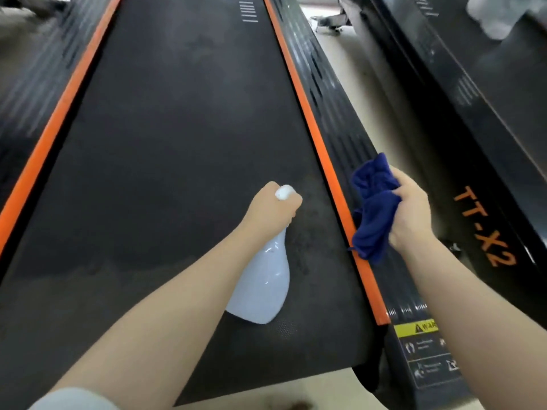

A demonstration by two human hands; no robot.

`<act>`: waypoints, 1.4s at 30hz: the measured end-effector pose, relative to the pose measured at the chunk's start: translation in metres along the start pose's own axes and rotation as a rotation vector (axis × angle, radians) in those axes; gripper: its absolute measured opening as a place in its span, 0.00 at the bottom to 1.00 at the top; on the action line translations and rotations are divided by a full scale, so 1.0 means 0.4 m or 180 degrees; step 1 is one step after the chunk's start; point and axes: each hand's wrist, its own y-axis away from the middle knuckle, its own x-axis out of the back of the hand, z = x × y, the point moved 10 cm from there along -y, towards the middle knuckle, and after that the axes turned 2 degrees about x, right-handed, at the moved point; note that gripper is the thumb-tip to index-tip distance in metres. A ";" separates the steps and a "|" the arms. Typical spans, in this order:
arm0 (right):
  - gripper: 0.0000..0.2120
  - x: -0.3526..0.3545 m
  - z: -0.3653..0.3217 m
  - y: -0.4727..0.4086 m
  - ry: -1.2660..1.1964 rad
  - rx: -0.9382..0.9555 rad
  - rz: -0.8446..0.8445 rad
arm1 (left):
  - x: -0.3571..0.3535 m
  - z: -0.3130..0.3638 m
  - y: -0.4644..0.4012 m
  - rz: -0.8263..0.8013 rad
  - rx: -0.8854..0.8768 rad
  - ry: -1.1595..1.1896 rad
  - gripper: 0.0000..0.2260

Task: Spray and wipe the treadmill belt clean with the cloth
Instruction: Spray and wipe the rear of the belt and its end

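Head view, looking down the length of a treadmill. The dark belt [177, 143] fills the centre and left of the frame, bordered by orange strips [313, 128]. Left hand [270, 207], lower centre, is curled around the neck of a pale spray bottle [262, 285], whose body hangs below the fist over the belt. Right hand [410, 210], at right, clutches a bunched blue cloth [374, 208] over the right orange strip and black side rail [349, 137]. A second machine marked "TT-X2" [485, 226] occupies the right edge.
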 end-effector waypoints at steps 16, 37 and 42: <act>0.24 -0.414 0.228 -0.079 0.4753 0.3048 -0.2249 | 0.252 0.004 0.011 0.1384 -0.0419 0.0270 0.10; 0.25 -0.406 0.222 -0.133 0.5688 0.3099 -0.1744 | 0.197 0.010 -0.042 0.0937 -0.0445 0.0025 0.06; 0.20 -0.400 0.211 -0.160 0.5920 0.2397 -0.1268 | 0.176 0.017 -0.027 0.0886 -0.0440 -0.0057 0.05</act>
